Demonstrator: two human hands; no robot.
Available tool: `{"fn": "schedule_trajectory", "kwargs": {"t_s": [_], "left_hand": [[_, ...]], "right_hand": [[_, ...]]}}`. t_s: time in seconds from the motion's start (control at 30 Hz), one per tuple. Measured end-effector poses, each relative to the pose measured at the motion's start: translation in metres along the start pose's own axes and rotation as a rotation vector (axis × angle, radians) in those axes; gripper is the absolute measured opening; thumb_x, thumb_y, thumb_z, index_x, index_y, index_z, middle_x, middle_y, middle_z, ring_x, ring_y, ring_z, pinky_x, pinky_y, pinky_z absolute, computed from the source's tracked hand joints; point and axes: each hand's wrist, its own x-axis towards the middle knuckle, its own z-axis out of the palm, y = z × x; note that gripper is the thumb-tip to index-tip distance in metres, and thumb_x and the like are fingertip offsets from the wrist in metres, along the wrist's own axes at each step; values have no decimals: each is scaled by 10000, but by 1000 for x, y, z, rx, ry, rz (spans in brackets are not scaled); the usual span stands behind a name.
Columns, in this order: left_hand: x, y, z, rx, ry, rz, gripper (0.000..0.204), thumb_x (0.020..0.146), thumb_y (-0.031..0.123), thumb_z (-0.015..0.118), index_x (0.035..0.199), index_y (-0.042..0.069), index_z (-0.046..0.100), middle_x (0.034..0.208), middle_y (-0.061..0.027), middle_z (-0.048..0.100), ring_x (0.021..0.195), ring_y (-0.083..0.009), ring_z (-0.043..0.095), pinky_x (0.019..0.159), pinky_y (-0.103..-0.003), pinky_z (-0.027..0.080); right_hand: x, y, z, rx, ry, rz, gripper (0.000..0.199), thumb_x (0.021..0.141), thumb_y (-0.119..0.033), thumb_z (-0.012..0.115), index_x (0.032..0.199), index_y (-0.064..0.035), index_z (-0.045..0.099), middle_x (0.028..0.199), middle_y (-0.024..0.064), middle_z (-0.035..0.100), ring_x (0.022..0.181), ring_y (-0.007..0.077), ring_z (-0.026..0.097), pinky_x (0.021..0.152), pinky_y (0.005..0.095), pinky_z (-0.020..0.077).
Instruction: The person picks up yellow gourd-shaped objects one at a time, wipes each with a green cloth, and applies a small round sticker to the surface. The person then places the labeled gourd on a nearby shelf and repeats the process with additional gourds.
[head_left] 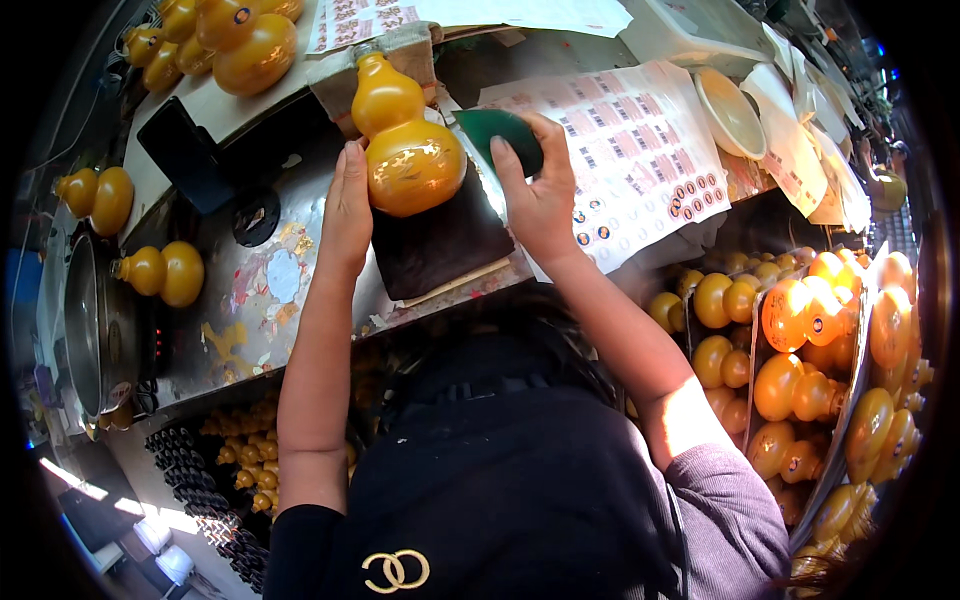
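Resting along the left side of the yellow gourd [415,165], the fingers of the left hand [346,220] are outstretched near its waist and lower bulb; their far side is hidden, so I cannot tell whether they grip it. The gourd sits at the dark pad [440,245] on the desk [255,350], its narrow end by a folded cloth [412,50]. Right of it, the fingers of the right hand [545,200] pinch a green sheet [495,135], beside the printed sheets [630,140].
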Motion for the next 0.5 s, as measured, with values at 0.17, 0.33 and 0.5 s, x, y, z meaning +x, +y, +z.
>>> {"fn": "schedule_trajectory", "kwargs": {"t_s": [0.17, 0.33, 0.5], "left_hand": [[5, -1, -6, -134, -64, -89, 510, 1035, 417, 309, 1275, 1, 479, 1208, -92, 579, 1123, -158, 549, 993, -292, 402], [3, -1, -10, -112, -86, -49, 446, 1029, 414, 358, 1203, 30, 502, 1145, -65, 560, 1077, -116, 503, 964, -272, 381], [8, -12, -12, -182, -55, -88, 397, 1021, 385, 398, 1195, 49, 520, 1125, -52, 563, 1062, -131, 521, 949, -282, 401]], "right_hand": [[-10, -36, 1, -407, -354, -695, 356, 675, -42, 683, 1027, -95, 674, 1107, 28, 659, 981, 176, 616, 846, 307, 427], [-42, -22, 8, -352, -616, -613, 294, 697, -81, 650, 991, -76, 643, 1045, 30, 644, 966, 175, 609, 825, 311, 435], [-17, -64, 5, -311, -338, -705, 267, 665, -27, 677, 923, -99, 678, 960, 16, 663, 899, 174, 625, 754, 304, 439]]}}
